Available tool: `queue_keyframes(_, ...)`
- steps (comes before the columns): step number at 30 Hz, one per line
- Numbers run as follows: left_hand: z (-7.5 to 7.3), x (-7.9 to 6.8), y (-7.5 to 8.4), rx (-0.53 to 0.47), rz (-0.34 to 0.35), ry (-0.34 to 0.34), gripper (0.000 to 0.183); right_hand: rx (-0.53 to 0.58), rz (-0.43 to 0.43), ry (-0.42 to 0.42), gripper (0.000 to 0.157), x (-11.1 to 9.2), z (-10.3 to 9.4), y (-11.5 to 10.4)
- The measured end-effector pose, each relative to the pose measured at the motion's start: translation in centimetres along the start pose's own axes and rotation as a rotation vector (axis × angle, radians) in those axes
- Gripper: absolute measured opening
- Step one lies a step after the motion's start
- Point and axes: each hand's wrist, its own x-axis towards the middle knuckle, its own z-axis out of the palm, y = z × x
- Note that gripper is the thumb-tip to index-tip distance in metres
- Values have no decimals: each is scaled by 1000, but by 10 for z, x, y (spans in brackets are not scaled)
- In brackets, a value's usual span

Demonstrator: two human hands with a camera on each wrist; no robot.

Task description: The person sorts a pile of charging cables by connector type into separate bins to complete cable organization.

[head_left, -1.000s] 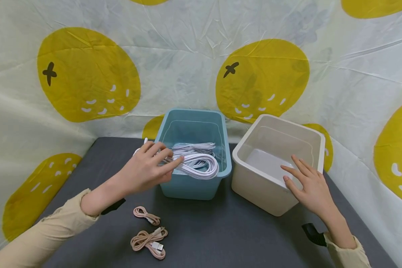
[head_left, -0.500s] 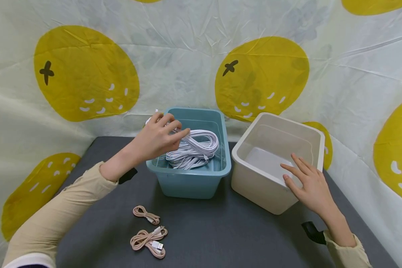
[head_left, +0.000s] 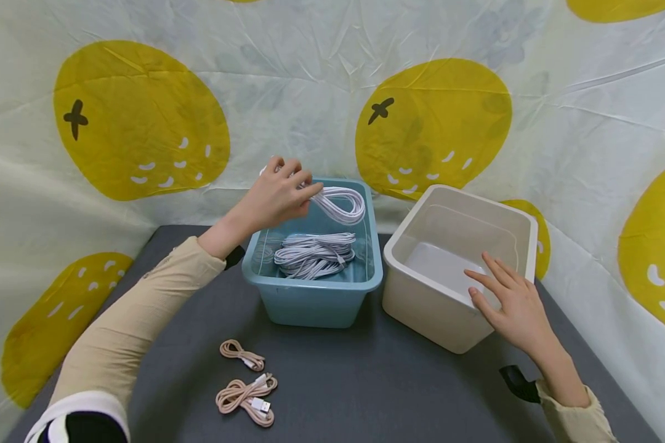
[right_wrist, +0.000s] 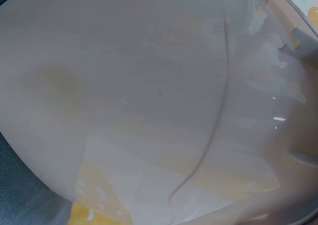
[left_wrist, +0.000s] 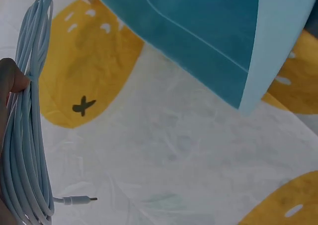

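My left hand grips a coiled white cable above the back of the blue bin. In the left wrist view the bundle is long and tied around its middle, with a finger over the tie. One thin plug sticks out from its lower end. Inside the blue bin lie more white coiled cables. On the right, my right hand has its fingers spread over the front right rim of the beige bin, holding nothing. The beige wall fills most of the right wrist view.
Two coiled pink-beige cables, a smaller one and a larger one with a USB plug, lie on the dark tabletop before the blue bin. A white curtain with yellow fruit prints hangs close behind both bins.
My left hand has lifted the white coiled cable up and away toward the back of the blue bin, uncovering the cables inside. My right hand has stayed in place.
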Motion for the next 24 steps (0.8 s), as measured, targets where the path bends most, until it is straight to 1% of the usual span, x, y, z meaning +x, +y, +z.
queue_keyframes(4,9,5,-6,10,-6,-22,17,0,-1,1,34,0,0,0)
queue_keyframes(11,27,9,-12,25,-41,-100,12,4,-6,10,34,-1,1,0)
queue_keyframes(16,38,11,-11,-11,-100,-136,10,7,-1,15,34,-3,2,0)
queue_keyframes(22,45,13,-10,-56,-163,-175,11,10,-4,23,34,-3,2,0)
queue_keyframes(24,48,13,-10,-87,-187,-184,13,11,-5,25,34,-3,2,1)
